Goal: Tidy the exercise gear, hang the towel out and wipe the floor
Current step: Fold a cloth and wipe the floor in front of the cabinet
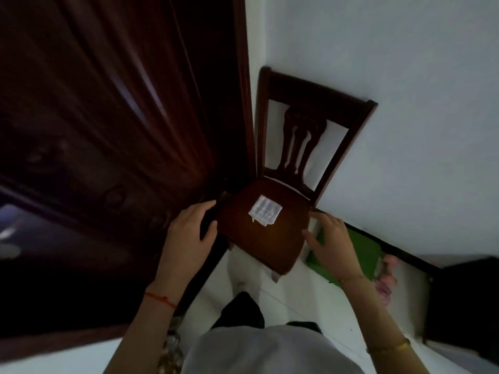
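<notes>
Both hands at dark wooden chair [266, 238].
Left hand [189, 228] grips seat edge; right hand [330, 245] open beside seat; folded white cloth [265, 210] on seat.

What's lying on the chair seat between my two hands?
A small white folded cloth on the wooden chair seat, midway between left hand and right hand, head view.

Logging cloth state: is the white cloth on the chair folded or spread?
Folded: the white cloth lies as a small compact rectangle on the chair seat.
</notes>
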